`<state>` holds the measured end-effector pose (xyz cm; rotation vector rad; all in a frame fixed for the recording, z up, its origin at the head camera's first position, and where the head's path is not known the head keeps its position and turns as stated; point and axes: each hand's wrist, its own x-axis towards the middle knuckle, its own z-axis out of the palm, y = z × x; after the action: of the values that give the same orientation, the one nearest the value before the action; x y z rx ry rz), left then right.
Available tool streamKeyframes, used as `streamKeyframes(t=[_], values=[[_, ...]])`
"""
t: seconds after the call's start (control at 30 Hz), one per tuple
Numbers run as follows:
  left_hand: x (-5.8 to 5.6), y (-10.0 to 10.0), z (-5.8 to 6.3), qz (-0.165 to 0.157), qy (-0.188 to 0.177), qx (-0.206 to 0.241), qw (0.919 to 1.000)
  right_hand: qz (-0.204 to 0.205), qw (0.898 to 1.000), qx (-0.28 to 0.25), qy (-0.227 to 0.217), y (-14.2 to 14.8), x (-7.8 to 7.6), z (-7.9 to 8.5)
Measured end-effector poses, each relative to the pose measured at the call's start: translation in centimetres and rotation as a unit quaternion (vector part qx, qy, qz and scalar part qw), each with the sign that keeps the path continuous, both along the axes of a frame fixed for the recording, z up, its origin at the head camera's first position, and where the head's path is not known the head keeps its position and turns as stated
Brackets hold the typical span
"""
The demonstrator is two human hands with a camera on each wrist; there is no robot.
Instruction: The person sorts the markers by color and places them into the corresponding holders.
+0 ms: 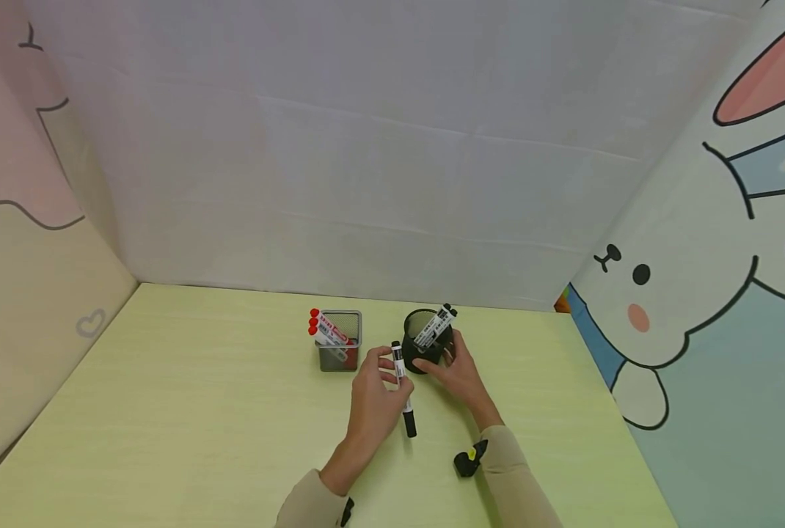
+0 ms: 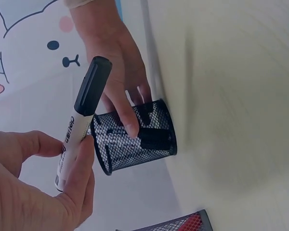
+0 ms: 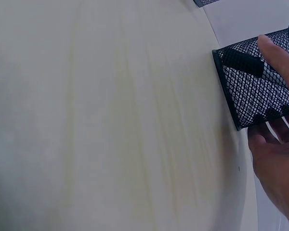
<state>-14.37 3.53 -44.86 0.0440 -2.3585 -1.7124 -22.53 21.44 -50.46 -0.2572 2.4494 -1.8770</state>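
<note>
My left hand [image 1: 375, 402] pinches a white marker [image 2: 72, 144] with a black cap between thumb and fingers, its capped end toward me in the head view. Beside it, my right hand [image 1: 464, 380] grips a round black mesh pen cup [image 1: 415, 361], with the thumb across the near side and the fingers around the right side. Black-and-white markers [image 1: 435, 328] lean in this cup, their black ends sticking out over the right rim. In the right wrist view, the cup [image 3: 248, 98] stands on the table, and a black marker cap shows through its mesh.
Left of the cup stands a grey mesh holder [image 1: 334, 361] with several red-capped markers [image 1: 326, 331] leaning out to the left. Pale yellow-green table [image 1: 201, 411] lies beneath everything. A white wall rises behind it, and a printed wall [image 1: 709, 352] stands at the right.
</note>
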Motion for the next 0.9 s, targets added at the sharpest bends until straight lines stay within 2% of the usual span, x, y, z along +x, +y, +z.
streamKeyframes(t=[0.1, 0.13, 0.4, 0.63, 0.9], values=[[-0.4, 0.0, 0.2, 0.001, 0.012, 0.004, 0.9999, 0.007, 1.0, 0.003, -0.003, -0.2, 0.7, 1.5], [-0.5, 0.0, 0.2, 0.001, 0.015, 0.006, 0.9999, 0.007, 1.0, 0.002, -0.006, -0.2, 0.7, 1.6], [-1.6, -0.1, 1.0, 0.0, 0.028, 0.032, 0.9991, 0.009, 1.0, 0.0, -0.002, -0.2, 0.6, 1.3], [-2.3, -0.2, 1.7, 0.002, 0.031, 0.036, 0.9989, 0.006, 1.0, 0.003, -0.01, -0.2, 0.8, 1.5], [-3.2, -0.1, 2.4, 0.0, 0.054, 0.048, 0.9974, 0.006, 1.0, 0.003, -0.008, -0.2, 0.7, 1.5]])
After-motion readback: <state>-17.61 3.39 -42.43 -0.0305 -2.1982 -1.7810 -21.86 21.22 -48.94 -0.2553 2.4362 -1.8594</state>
